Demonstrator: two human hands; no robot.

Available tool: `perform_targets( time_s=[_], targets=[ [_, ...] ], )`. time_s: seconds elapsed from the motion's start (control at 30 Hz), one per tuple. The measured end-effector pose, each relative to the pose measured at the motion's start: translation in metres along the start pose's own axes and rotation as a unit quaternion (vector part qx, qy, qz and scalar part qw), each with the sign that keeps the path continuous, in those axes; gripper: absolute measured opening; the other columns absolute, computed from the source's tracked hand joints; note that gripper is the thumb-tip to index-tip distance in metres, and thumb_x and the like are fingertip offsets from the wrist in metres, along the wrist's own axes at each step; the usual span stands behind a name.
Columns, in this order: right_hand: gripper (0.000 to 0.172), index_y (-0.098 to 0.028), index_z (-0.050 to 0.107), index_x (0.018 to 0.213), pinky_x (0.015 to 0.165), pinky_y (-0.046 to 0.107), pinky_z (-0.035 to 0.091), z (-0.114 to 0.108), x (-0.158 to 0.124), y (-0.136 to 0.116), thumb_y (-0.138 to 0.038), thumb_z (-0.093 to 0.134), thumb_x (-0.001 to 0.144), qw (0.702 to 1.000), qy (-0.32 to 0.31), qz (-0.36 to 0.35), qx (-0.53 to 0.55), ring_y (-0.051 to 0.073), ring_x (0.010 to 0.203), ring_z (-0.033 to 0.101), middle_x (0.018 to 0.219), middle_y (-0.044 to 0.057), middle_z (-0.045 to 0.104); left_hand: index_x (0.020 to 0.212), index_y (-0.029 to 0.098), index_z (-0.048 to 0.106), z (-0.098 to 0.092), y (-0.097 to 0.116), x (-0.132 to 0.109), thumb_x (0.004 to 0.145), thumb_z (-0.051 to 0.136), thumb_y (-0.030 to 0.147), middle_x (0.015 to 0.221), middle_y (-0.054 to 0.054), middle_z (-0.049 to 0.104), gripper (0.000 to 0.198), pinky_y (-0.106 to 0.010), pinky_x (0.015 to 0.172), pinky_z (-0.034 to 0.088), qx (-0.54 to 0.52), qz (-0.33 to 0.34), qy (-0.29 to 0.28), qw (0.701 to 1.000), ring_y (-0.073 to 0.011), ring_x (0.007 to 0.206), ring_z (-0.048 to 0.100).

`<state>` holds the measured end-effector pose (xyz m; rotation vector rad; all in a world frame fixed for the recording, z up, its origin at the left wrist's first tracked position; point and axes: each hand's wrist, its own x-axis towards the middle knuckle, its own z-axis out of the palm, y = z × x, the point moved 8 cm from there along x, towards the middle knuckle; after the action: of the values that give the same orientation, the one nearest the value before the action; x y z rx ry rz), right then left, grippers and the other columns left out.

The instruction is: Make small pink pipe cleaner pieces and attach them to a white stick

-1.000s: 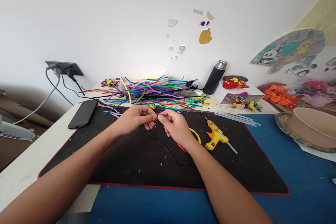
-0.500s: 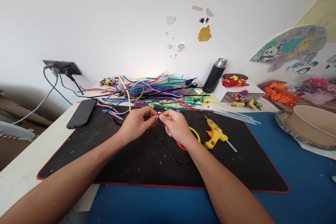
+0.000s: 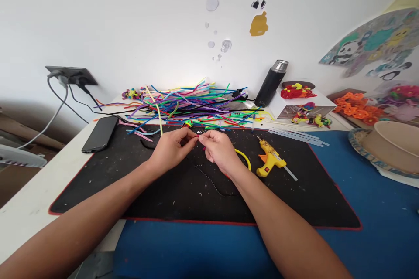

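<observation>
Now white eyes (image 3: pixel 199 132), unseen a second ago, show just past the left hand (image 3: pixel 170 146) and right hand (image 3: pixel 220 149), both pinching a reddish piece (image 3: pixel 197 136); fine fingertip work seems underway

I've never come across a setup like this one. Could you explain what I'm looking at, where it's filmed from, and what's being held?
There is no machine here: these are a person's bare left hand and right hand, seen by a camera worn on that person's head, looking forward and down. The fingertips of both hands meet, pinching a small reddish piece, too small to identify. Below them lies a black mat with a red edge. On it, right of the hands, is a yellow glue gun. Behind the hands is a pile of colourful fuzzy stems; a black flask stands to its right. A phone lies at the left.
</observation>
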<state>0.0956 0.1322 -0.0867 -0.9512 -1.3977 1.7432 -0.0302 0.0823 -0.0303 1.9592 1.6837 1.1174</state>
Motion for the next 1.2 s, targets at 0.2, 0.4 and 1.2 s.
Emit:
perform_targets(
  time_s=[0.2,0.4,1.2],
  targets=[
    [0.033,-0.021,0.059,0.086,0.036,0.022,0.025,0.002,-0.005,-0.016,-0.053,0.067,0.089,0.998,-0.022,-0.042,-0.03,0.008,0.031,0.039,0.044,-0.011,0.045,0.081,0.018,0.065,0.006,-0.014,0.005,0.086,0.074,0.051,0.069,-0.002,0.072,0.035,-0.029,0.065,0.056,-0.247,-0.131,-0.011,0.96,-0.0168,0.062,0.068],
    [0.03,-0.02,0.061,0.094,0.037,0.021,0.031,0.003,-0.009,-0.026,-0.05,0.064,0.091,0.994,-0.034,-0.079,-0.066,0.009,0.033,0.041,0.047,-0.01,0.05,0.078,0.016,0.066,0.0,-0.009,0.007,0.077,0.083,0.055,0.068,-0.002,0.072,0.042,-0.029,0.064,0.057,-0.318,-0.149,-0.006,0.936,-0.0159,0.06,0.067],
    [0.032,-0.019,0.062,0.089,0.038,0.022,0.025,0.001,-0.009,-0.032,-0.049,0.074,0.083,0.996,-0.055,-0.049,0.059,0.007,0.03,0.034,0.04,-0.013,0.04,0.104,0.017,0.076,0.009,-0.008,0.009,0.07,0.092,0.035,0.089,-0.004,0.075,0.042,-0.027,0.064,0.053,-0.409,-0.13,-0.052,0.902,-0.0159,0.074,0.066]
  ],
)
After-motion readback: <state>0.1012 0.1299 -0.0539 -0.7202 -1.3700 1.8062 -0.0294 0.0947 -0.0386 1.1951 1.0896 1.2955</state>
